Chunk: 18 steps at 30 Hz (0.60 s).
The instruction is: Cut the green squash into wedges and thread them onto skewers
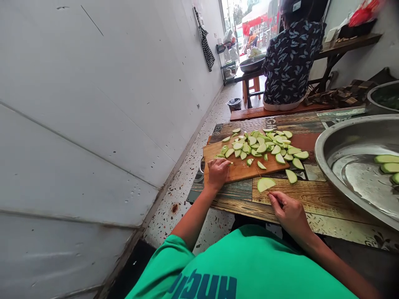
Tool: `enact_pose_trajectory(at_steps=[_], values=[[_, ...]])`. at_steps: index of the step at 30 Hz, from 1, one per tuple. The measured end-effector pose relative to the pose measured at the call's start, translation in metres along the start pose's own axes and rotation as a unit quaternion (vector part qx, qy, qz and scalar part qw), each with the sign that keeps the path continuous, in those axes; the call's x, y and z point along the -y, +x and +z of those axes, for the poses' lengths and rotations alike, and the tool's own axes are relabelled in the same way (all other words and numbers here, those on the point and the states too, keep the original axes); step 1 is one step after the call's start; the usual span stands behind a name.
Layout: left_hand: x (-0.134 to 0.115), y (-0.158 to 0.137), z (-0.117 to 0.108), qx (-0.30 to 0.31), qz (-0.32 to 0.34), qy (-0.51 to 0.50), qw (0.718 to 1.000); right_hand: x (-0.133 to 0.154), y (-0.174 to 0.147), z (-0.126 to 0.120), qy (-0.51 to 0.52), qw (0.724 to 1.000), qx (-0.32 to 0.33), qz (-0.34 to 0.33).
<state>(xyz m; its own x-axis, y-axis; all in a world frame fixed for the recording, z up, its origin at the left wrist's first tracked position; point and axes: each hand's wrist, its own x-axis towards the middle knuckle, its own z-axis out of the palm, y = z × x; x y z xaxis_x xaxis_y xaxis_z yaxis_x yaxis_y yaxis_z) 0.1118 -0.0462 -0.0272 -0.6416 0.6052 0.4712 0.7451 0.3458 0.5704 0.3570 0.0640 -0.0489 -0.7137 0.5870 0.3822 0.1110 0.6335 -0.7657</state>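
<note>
My right hand (288,211) pinches the lower end of a thin wooden skewer (258,171) just in front of the table's near edge. A half-moon slice (266,184), pale with green skin like zucchini, is threaded on that skewer. My left hand (218,171) rests on the near left part of the wooden cutting board (240,172), its fingers closed. A sliver of pale green shows at its fingertips, apparently another zucchini slice, mostly hidden. Many more slices (252,143) lie heaped across the board's far half and spill off its right side onto the table.
A large metal basin (335,182) with several longer green pieces (389,162) stands at the right of the patterned table (230,203). Behind it is another bowl (382,97). Beyond the table a person (289,62) sits with their back turned. A white wall (93,124) runs along the left.
</note>
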Motion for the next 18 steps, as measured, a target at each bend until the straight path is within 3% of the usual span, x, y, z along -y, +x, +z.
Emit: enact_pose_trajectory(at_steps=[2, 4, 8, 11, 18], values=[[-0.006, 0.000, 0.002, -0.003, -0.045, -0.135, 0.990, 0.002, 0.000, 0.000, 0.003, 1.000, -0.002, -0.008], [-0.014, 0.002, 0.006, -0.016, -0.123, -0.271, 0.955, 0.004, 0.001, 0.000, 0.004, 1.000, -0.003, -0.024], [-0.028, 0.008, 0.015, 0.016, -0.295, -0.471, 0.831, 0.007, 0.000, 0.003, 0.002, 0.999, -0.005, -0.053], [-0.035, 0.015, 0.016, 0.035, -0.395, -0.547, 0.737, 0.007, 0.000, 0.003, 0.003, 0.998, -0.003, -0.060], [-0.041, 0.026, 0.016, 0.060, -0.474, -0.563, 0.674, 0.005, -0.001, 0.006, 0.002, 0.998, 0.023, -0.052]])
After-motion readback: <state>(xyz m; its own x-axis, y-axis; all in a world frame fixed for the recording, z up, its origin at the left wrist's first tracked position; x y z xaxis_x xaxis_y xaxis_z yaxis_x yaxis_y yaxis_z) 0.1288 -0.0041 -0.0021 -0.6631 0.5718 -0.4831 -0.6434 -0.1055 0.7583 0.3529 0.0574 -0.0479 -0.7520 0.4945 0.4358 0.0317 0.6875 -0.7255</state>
